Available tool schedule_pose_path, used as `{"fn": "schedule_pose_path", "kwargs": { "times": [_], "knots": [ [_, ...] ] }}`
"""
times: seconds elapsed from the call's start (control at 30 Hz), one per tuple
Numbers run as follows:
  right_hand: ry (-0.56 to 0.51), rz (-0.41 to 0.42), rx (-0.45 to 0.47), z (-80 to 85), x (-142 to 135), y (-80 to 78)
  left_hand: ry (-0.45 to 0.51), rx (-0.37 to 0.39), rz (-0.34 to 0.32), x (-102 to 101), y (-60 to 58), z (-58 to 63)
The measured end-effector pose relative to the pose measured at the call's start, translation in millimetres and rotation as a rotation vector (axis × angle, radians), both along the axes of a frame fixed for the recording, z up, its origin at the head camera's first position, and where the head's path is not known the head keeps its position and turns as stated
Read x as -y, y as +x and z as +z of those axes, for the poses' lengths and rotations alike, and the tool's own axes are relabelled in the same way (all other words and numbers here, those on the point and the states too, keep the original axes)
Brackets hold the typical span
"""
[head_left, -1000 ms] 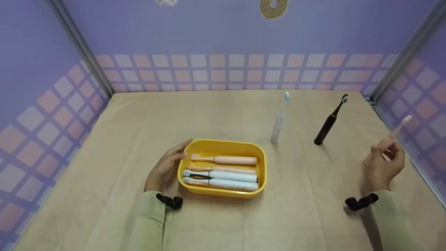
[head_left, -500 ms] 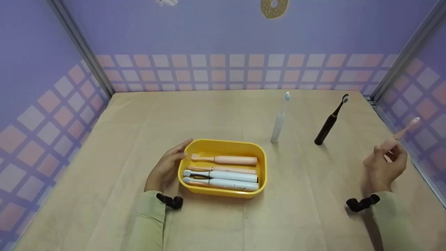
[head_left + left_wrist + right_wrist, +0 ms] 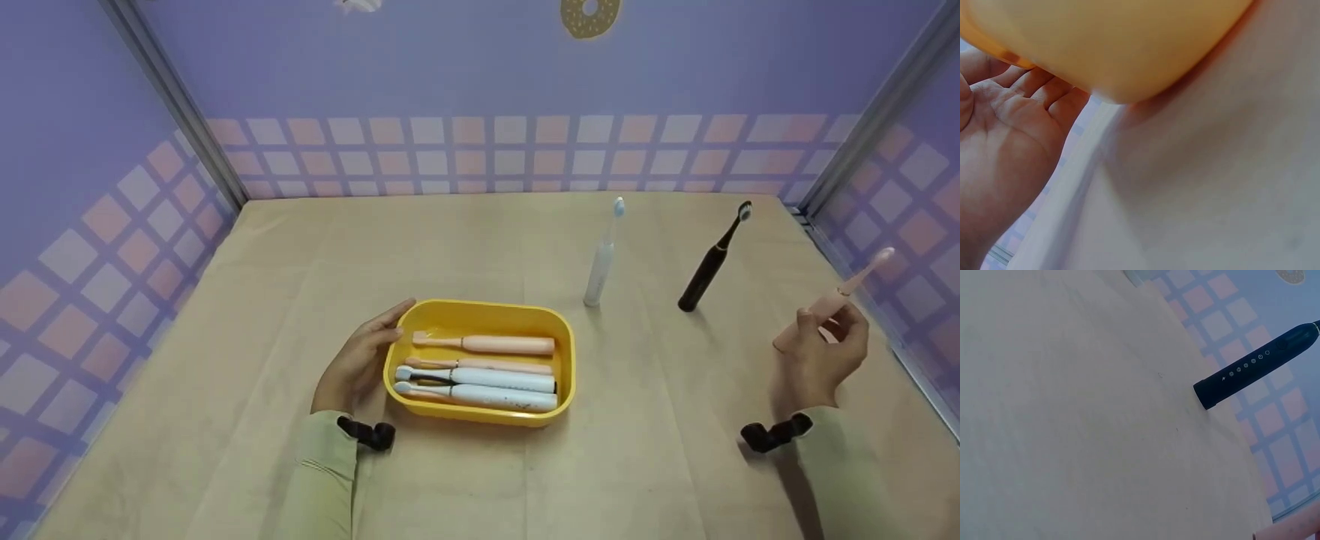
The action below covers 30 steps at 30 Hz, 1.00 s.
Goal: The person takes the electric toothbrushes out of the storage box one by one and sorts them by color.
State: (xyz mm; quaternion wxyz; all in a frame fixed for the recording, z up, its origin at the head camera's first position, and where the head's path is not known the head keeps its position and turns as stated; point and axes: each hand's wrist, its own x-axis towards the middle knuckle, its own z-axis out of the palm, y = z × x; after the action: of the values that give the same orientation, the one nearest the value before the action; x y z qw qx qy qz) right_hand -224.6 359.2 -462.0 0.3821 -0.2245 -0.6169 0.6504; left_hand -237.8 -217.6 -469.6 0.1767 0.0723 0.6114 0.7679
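My left hand (image 3: 354,365) holds the left end of a yellow plastic box (image 3: 568,360), its thumb at the rim; in the left wrist view its fingers go behind the box wall (image 3: 1129,45). Inside the box lie several electric toothbrushes, among them a pink one (image 3: 508,345) and a white one (image 3: 510,397); others are partly covered. At the right, my right hand (image 3: 823,364) grips a pink electric toothbrush (image 3: 829,303) by its handle, tilted with its head up and to the right. In the right wrist view only the base of that toothbrush (image 3: 1292,529) shows.
A white electric toothbrush (image 3: 598,274) and a black electric toothbrush (image 3: 703,277) stand upright on the cloth-covered table (image 3: 420,247), between box and right hand. Purple panels with a checked pattern (image 3: 510,131) enclose the back and sides.
The pink toothbrush in my right hand swung slightly rightward, then came back left with its base shifted a little left. My left hand and the box have stayed put.
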Motion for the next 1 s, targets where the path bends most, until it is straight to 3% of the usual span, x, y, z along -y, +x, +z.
{"fn": "schedule_pose_path", "kwargs": {
  "times": [0.33,0.5,1.0],
  "knots": [
    [-0.030,0.025,0.082,-1.4,-5.0,-4.4,0.008,-0.004,-0.050,1.3,2.0,2.0],
    [-0.002,0.014,0.134,-3.0,-7.2,-5.0,-0.004,-0.012,-0.045,1.3,1.4,1.6],
    [0.018,0.004,0.168,-5.6,-10.0,-3.2,0.007,-0.020,-0.053,1.9,1.1,1.0]
  ]
}}
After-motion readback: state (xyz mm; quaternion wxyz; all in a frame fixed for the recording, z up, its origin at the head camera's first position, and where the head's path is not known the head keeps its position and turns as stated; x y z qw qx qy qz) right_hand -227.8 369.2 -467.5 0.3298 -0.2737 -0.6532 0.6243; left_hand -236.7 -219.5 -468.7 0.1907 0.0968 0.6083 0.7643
